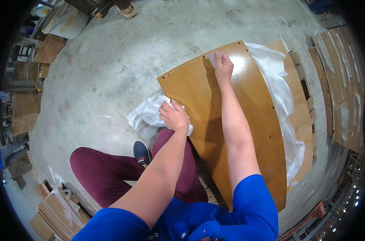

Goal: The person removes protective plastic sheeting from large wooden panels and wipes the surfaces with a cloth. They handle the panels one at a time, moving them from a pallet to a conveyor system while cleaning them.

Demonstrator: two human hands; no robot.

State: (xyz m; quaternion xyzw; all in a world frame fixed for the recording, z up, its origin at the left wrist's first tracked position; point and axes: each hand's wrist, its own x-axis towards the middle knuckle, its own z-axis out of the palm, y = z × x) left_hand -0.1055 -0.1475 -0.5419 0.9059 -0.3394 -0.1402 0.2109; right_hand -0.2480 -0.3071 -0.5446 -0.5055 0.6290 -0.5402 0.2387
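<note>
A large curved-edge wooden panel (198,104) with a glossy brown face lies before me, small dark holes along its edges. Near its far edge my right hand (223,69) is closed on a small whitish, thin piece (211,58), pressed against the panel; whether it is cloth or film I cannot make out. At the panel's left edge, above my knee, my left hand (175,115) has its fingers curled on a crumpled white foam sheet (148,114), which spills over toward the floor.
More white wrapping (281,88) lies under the panel's right side, over cardboard (305,138) on a wooden pallet (301,72). Flat cardboard stacks (343,84) stand at far right and lower left. Boxes (49,48) line the left. Another person's shoe (128,11) shows at the top.
</note>
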